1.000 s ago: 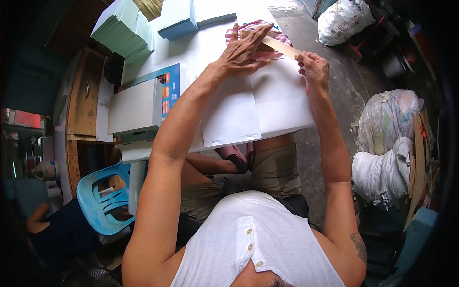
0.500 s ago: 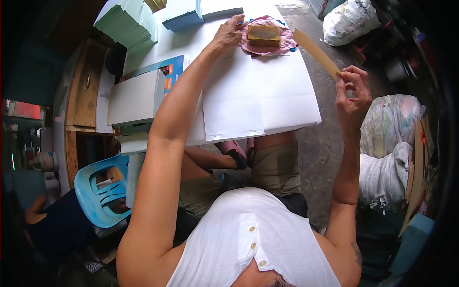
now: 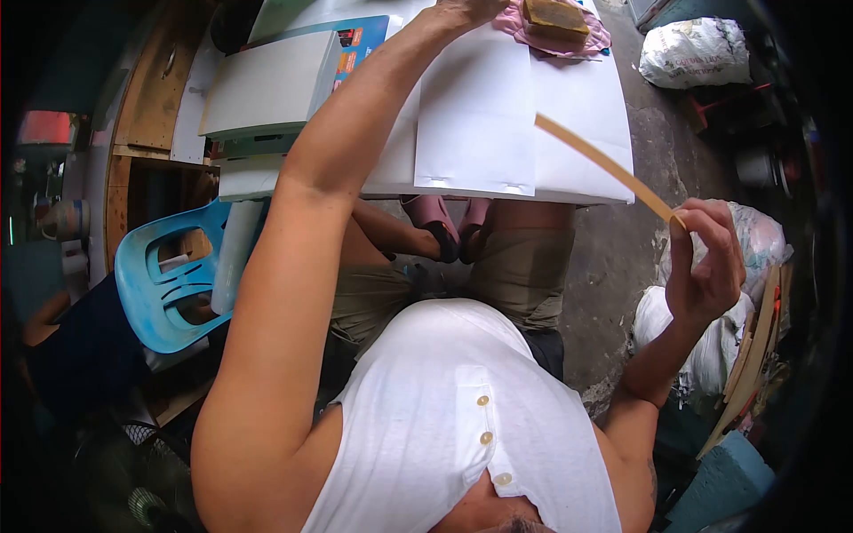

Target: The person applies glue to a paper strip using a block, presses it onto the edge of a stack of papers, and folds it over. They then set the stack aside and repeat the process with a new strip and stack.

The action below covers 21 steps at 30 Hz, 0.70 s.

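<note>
My right hand [image 3: 708, 258] is raised off the table's right side, with thumb and fingers pinching one end of a long tan strip [image 3: 609, 168]. The strip slants up and left, its free end over the white table [image 3: 577, 107]. At the top edge my left hand [image 3: 471, 9] is partly cut off, beside a pink cloth [image 3: 524, 31]; its fingers do not show well. On the cloth rests a yellow-brown block [image 3: 555, 19]. White paper sheets [image 3: 475, 115] lie flat on the table in front of me.
A thick stack of pale sheets [image 3: 267, 84] stands at the table's left, by a blue printed sheet [image 3: 355, 44]. A blue plastic chair [image 3: 142, 284] is lower left. White sacks [image 3: 697, 53] and wooden slats [image 3: 755, 338] are on the right.
My right hand has drawn the strip down and right, away from the cloth. The camera view has tilted down, so the table and my left hand sit higher in the picture.
</note>
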{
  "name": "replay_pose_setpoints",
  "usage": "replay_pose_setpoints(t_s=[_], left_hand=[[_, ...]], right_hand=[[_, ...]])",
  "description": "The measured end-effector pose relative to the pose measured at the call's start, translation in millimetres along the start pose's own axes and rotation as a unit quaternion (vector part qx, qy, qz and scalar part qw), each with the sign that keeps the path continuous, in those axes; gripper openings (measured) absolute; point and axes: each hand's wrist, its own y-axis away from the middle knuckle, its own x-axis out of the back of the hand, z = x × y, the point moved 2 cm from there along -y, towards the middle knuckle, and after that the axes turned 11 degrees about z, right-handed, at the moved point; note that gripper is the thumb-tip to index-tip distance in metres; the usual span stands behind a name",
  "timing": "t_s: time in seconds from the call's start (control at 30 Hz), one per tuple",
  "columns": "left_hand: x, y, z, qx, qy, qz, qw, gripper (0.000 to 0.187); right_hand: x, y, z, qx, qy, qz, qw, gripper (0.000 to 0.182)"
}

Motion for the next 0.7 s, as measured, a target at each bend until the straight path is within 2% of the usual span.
replay_pose_setpoints(t_s=[0.13, 0.17, 0.2, 0.23, 0.27, 0.33, 0.4, 0.53, 0.7], left_hand=[[94.6, 25.5, 76.8, 0.012, 0.052, -0.037, 0.998, 0.031], [119.1, 41.8, 93.1, -0.042, 0.034, -0.033, 0.998, 0.029], [129.4, 68.7, 89.1, -0.129, -0.013, -0.015, 0.991, 0.037], [143.6, 89.6, 101.0, -0.109, -0.002, -0.018, 0.994, 0.035], [147.1, 113.2, 104.2, -0.124, 0.03, 0.003, 0.992, 0.039], [154.8, 155.9, 117.8, -0.133, -0.014, -0.069, 0.989, 0.049], [149.7, 189.0, 126.7, -0.138, -0.046, -0.088, 0.985, 0.048], [143.5, 199.8, 129.0, -0.149, -0.106, -0.08, 0.98, 0.046], [138.1, 196.5, 130.0, -0.092, -0.074, -0.08, 0.99, 0.046]], right_hand=[[-15.1, 8.5, -21.0, -0.071, -0.144, -0.105, 0.981, 0.024], [-23.2, 11.4, -24.8, -0.089, -0.17, -0.132, 0.972, 0.024], [-30.3, 15.9, -27.2, -0.106, -0.197, -0.16, 0.961, 0.025], [-37.5, 22.1, -26.6, -0.121, -0.215, -0.18, 0.952, 0.024], [-45.7, 29.1, -25.0, -0.136, -0.231, -0.2, 0.942, 0.024], [-58.8, 37.5, -26.1, -0.171, -0.246, -0.233, 0.925, 0.023], [-68.6, 44.8, -30.1, -0.197, -0.269, -0.251, 0.909, 0.022], [-78.2, 50.1, -34.7, -0.206, -0.268, -0.279, 0.899, 0.022], [-77.0, 49.4, -32.6, -0.211, -0.26, -0.269, 0.903, 0.021]])
